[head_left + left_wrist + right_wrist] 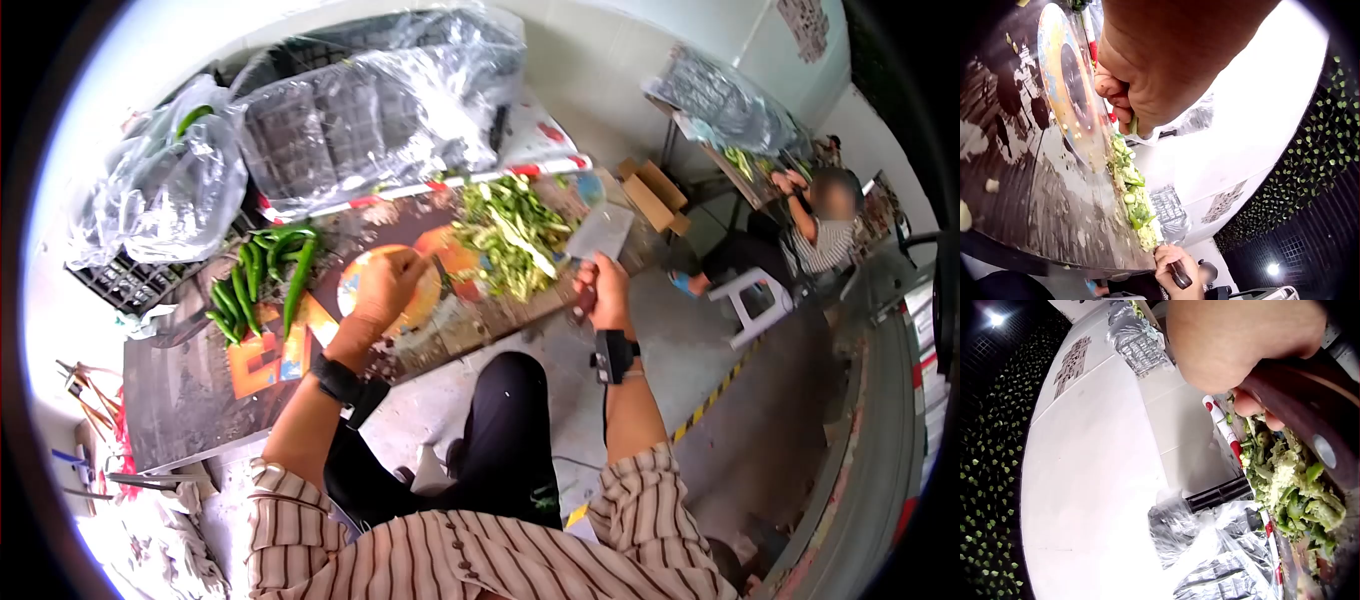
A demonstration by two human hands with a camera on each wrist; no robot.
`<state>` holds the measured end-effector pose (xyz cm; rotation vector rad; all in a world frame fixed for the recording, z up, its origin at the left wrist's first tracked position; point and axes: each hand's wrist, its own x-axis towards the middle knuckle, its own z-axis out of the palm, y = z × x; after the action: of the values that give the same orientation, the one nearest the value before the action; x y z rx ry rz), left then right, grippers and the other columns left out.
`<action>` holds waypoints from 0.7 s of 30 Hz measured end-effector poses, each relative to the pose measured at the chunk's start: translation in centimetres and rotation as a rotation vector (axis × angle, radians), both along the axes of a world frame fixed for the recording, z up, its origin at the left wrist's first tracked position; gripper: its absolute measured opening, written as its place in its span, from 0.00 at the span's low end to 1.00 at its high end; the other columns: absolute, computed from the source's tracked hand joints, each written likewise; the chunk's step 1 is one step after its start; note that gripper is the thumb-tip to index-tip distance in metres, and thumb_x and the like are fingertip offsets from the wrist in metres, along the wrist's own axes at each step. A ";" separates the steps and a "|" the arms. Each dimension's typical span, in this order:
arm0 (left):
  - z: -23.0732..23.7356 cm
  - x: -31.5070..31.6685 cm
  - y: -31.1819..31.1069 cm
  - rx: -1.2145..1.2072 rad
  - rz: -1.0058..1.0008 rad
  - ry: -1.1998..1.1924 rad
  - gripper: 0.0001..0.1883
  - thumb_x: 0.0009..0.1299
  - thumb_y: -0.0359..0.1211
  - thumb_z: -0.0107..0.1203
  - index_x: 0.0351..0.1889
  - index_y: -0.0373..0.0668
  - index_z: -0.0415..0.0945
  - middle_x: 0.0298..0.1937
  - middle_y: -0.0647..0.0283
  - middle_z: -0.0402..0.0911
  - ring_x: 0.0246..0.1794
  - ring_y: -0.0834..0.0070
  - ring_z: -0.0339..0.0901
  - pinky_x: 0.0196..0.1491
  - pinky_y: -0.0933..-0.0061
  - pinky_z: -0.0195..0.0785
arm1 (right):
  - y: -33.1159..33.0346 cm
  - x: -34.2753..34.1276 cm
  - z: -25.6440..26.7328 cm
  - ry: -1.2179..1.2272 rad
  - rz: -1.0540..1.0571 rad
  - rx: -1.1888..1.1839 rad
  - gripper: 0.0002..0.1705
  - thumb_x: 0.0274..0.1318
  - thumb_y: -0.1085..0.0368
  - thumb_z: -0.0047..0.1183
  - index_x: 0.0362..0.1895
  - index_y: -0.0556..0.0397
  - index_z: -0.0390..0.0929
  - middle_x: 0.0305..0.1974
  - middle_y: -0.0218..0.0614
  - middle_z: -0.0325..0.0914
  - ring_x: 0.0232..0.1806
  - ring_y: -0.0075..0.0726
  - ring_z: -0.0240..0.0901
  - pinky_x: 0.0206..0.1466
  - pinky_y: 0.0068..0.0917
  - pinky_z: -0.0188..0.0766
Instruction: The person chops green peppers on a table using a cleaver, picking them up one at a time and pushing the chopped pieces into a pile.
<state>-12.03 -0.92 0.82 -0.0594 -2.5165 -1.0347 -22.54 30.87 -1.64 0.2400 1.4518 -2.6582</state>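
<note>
My left hand is above the table with its fingers curled; in the left wrist view this hand pinches a small green piece, mostly hidden by the fingers. My right hand grips the dark handle of a cleaver, whose broad blade is beside the heap of cut green pieces. The right wrist view shows the dark handle with a metal rivet under the hand. Whole long green peppers lie on the table to the left of my left hand.
Plastic-covered crates stand along the table's back, with a plastic bag at the left. A cardboard box is to the right of the table. Farther right, a person sits at another table near a white stool.
</note>
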 end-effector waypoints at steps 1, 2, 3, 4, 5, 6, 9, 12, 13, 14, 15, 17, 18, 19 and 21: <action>0.5 -0.3 -0.3 -0.083 0.005 0.036 0.13 0.67 0.36 0.57 0.26 0.36 0.76 0.19 0.55 0.73 0.16 0.69 0.65 0.25 0.68 0.62 | -0.4 0.2 0.7 -0.006 0.001 -0.009 0.06 0.62 0.64 0.47 0.37 0.51 0.65 0.23 0.30 0.67 0.18 0.26 0.63 0.22 0.32 0.67; 0.8 -0.2 -0.5 -0.068 0.023 -0.057 0.12 0.67 0.37 0.57 0.30 0.37 0.79 0.21 0.55 0.76 0.18 0.70 0.69 0.27 0.69 0.65 | -0.6 0.5 1.2 -0.040 -0.044 -0.017 0.06 0.62 0.64 0.46 0.37 0.51 0.65 0.23 0.30 0.67 0.18 0.25 0.63 0.22 0.32 0.66; 1.3 -0.2 -0.4 -0.063 0.024 -0.053 0.12 0.67 0.37 0.57 0.30 0.37 0.79 0.21 0.55 0.76 0.18 0.70 0.69 0.27 0.69 0.65 | -0.7 0.3 1.5 -0.036 -0.043 -0.013 0.06 0.62 0.64 0.46 0.37 0.51 0.65 0.23 0.30 0.67 0.18 0.25 0.63 0.22 0.32 0.66; 1.5 0.1 -0.2 -0.045 0.032 -0.037 0.11 0.67 0.37 0.56 0.32 0.39 0.81 0.22 0.55 0.77 0.19 0.70 0.72 0.28 0.70 0.67 | -0.6 0.4 1.4 -0.018 -0.037 -0.004 0.06 0.62 0.64 0.46 0.37 0.52 0.64 0.23 0.30 0.67 0.18 0.26 0.63 0.22 0.32 0.66; 1.4 0.4 -0.1 -0.031 0.040 -0.027 0.11 0.67 0.37 0.56 0.35 0.40 0.82 0.23 0.55 0.79 0.20 0.70 0.74 0.29 0.70 0.68 | -0.5 0.7 1.2 -0.005 -0.031 0.001 0.06 0.62 0.65 0.46 0.36 0.52 0.64 0.24 0.30 0.67 0.19 0.26 0.63 0.22 0.32 0.66; 1.2 0.2 -0.4 -0.027 0.029 -0.043 0.11 0.67 0.37 0.56 0.39 0.41 0.83 0.26 0.54 0.81 0.23 0.70 0.78 0.31 0.71 0.70 | -0.4 0.5 1.0 -0.017 -0.025 -0.012 0.07 0.62 0.65 0.47 0.35 0.52 0.63 0.24 0.30 0.67 0.19 0.26 0.63 0.22 0.32 0.66; 1.0 0.0 -0.3 0.002 0.056 0.012 0.11 0.67 0.37 0.56 0.39 0.40 0.83 0.28 0.53 0.81 0.23 0.69 0.78 0.31 0.70 0.70 | -0.4 0.3 0.9 -0.029 -0.029 0.003 0.07 0.62 0.65 0.47 0.35 0.52 0.63 0.24 0.30 0.67 0.19 0.25 0.63 0.22 0.32 0.67; 1.1 -0.4 0.2 0.064 -0.018 0.058 0.11 0.67 0.36 0.56 0.40 0.40 0.83 0.30 0.52 0.82 0.25 0.69 0.78 0.33 0.70 0.70 | -0.4 0.6 1.1 -0.030 -0.043 -0.003 0.08 0.62 0.65 0.48 0.34 0.51 0.62 0.24 0.30 0.67 0.19 0.26 0.64 0.22 0.32 0.66; 1.1 -0.7 0.3 0.061 -0.019 0.062 0.11 0.67 0.36 0.56 0.40 0.40 0.83 0.30 0.52 0.82 0.25 0.69 0.78 0.33 0.70 0.70 | -0.5 0.6 1.2 -0.031 -0.048 -0.001 0.08 0.62 0.65 0.48 0.34 0.51 0.62 0.24 0.30 0.67 0.19 0.26 0.64 0.22 0.32 0.66; 1.1 -1.0 0.3 0.011 -0.044 -0.014 0.11 0.66 0.36 0.57 0.41 0.40 0.82 0.31 0.52 0.82 0.25 0.70 0.78 0.33 0.70 0.71 | -0.6 0.6 1.0 -0.027 -0.050 -0.002 0.08 0.62 0.64 0.48 0.35 0.51 0.63 0.24 0.30 0.67 0.19 0.25 0.64 0.22 0.32 0.66; 1.4 -1.1 0.5 -0.038 -0.067 -0.090 0.12 0.66 0.36 0.58 0.42 0.39 0.82 0.31 0.53 0.83 0.26 0.71 0.79 0.34 0.70 0.71 | -0.7 0.4 1.1 -0.023 -0.050 -0.004 0.08 0.62 0.64 0.48 0.35 0.51 0.63 0.24 0.30 0.67 0.19 0.25 0.64 0.22 0.32 0.66; 1.8 -1.2 1.0 -0.044 -0.075 -0.232 0.12 0.65 0.36 0.60 0.42 0.38 0.82 0.31 0.53 0.83 0.26 0.72 0.78 0.35 0.71 0.71 | -0.5 0.6 1.0 -0.030 -0.047 0.015 0.07 0.62 0.64 0.48 0.36 0.51 0.63 0.24 0.30 0.68 0.19 0.25 0.64 0.22 0.32 0.66; 1.9 -1.1 1.2 -0.046 -0.078 -0.213 0.12 0.64 0.36 0.60 0.41 0.38 0.82 0.30 0.53 0.83 0.26 0.72 0.78 0.34 0.71 0.71 | -0.4 0.8 1.1 -0.031 -0.054 0.018 0.07 0.62 0.64 0.48 0.36 0.51 0.63 0.24 0.30 0.68 0.19 0.25 0.64 0.22 0.32 0.66; 2.2 -1.3 1.4 -0.050 -0.077 -0.187 0.12 0.64 0.36 0.61 0.40 0.37 0.82 0.30 0.54 0.82 0.25 0.72 0.78 0.34 0.70 0.71 | -0.4 0.7 1.3 -0.024 -0.050 0.014 0.07 0.62 0.64 0.48 0.35 0.51 0.64 0.24 0.30 0.68 0.19 0.25 0.64 0.22 0.32 0.66; 2.9 -1.2 1.4 -0.055 -0.060 -0.201 0.11 0.64 0.35 0.60 0.39 0.38 0.82 0.31 0.53 0.83 0.27 0.68 0.79 0.34 0.70 0.71 | -0.6 1.0 1.4 -0.025 -0.033 0.004 0.08 0.62 0.64 0.48 0.35 0.51 0.64 0.25 0.30 0.68 0.19 0.25 0.64 0.23 0.32 0.66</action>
<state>-13.27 0.45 3.69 -0.0500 -2.7395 -1.0416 -21.53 30.29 -0.20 0.2997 1.4586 -2.6684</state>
